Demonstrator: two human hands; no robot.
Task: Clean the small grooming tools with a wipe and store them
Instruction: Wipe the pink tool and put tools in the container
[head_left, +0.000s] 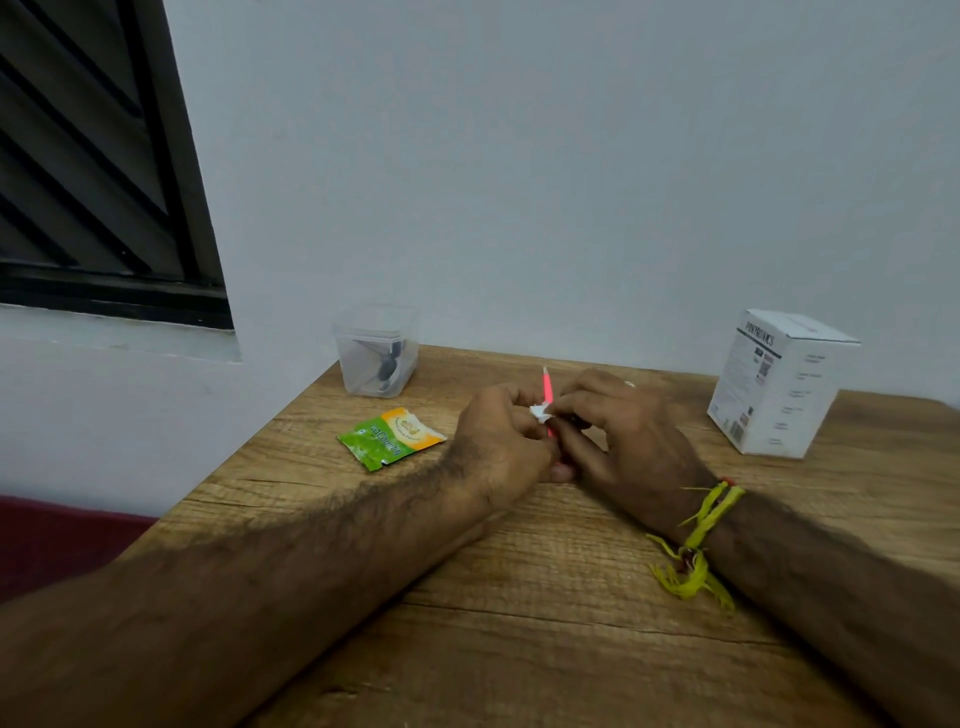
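On the tabletop (519, 597), a container (376, 351) sits at the far left corner, with a sachet (390, 437) before it. A box (779, 384) stands far right. Both hands meet between them.

1. We see a wooden table (571, 597) against a wall (519, 156).
2. A white box (779, 384) stands at the table's far right.
3. A window (93, 156) sits above the table's left.

2 bare, hairy forearms without sleeves; the right wrist wears a frayed yellow thread band (698, 540), a finger a ring (629, 384).
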